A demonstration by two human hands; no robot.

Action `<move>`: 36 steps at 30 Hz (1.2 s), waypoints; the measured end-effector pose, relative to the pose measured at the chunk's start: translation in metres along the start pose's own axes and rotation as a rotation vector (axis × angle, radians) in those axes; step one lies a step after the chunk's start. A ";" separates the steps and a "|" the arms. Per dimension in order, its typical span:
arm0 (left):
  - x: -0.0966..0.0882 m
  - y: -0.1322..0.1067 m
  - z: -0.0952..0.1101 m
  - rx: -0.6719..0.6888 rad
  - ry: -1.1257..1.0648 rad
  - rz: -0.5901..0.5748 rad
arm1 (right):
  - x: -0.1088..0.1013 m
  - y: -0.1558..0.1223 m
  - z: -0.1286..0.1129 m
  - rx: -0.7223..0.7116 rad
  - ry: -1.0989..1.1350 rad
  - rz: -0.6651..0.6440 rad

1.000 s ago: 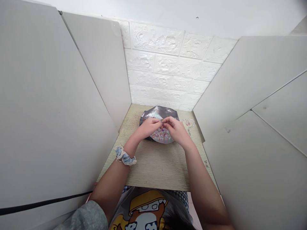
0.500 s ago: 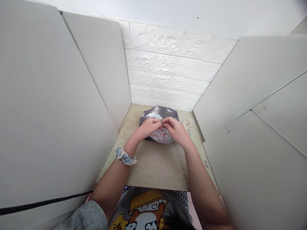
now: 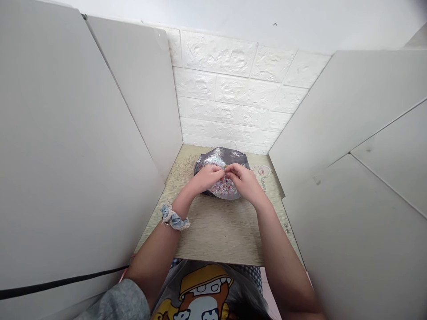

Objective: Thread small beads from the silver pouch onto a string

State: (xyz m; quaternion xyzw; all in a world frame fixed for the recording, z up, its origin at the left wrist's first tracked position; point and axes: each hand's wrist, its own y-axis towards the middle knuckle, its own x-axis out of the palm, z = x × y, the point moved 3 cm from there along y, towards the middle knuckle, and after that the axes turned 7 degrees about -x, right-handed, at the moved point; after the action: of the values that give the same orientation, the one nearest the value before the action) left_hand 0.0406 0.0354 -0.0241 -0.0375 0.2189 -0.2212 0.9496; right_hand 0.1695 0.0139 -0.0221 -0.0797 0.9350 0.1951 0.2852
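Note:
A shiny silver pouch (image 3: 220, 156) lies at the far end of a narrow wooden desk (image 3: 216, 231), open toward me with small pink and coloured beads (image 3: 225, 190) showing inside. My left hand (image 3: 207, 176) and my right hand (image 3: 245, 180) hover over the pouch's mouth, fingertips pinched together and meeting at a tiny item too small to name. A blue scrunchie (image 3: 173, 218) is on my left wrist.
White panels (image 3: 76, 146) wall in the desk on the left and right, and a white brick wall (image 3: 230, 98) closes the back. A thin beaded string (image 3: 263, 174) lies on the desk to the right of the pouch. A black cable (image 3: 60, 281) crosses the lower left.

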 end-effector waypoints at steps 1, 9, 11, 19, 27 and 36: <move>0.000 0.000 0.000 -0.002 0.001 0.000 | 0.000 0.000 0.000 0.001 -0.003 0.000; 0.000 -0.001 0.000 -0.008 0.004 0.007 | -0.001 0.000 -0.001 0.008 -0.021 -0.001; -0.001 -0.001 0.001 -0.015 0.007 0.008 | -0.001 0.000 -0.001 0.005 -0.027 0.001; -0.001 0.000 0.001 -0.016 0.013 0.036 | -0.001 0.000 -0.001 -0.011 -0.014 0.002; -0.001 0.000 0.002 -0.022 0.025 0.027 | 0.000 0.000 -0.001 -0.017 -0.012 0.002; 0.000 0.000 0.000 -0.017 0.013 0.014 | 0.001 0.000 -0.002 -0.012 -0.004 -0.003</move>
State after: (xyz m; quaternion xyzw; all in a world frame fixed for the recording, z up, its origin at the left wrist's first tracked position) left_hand 0.0407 0.0358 -0.0238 -0.0428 0.2271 -0.2131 0.9493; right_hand 0.1677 0.0129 -0.0214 -0.0826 0.9331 0.2005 0.2867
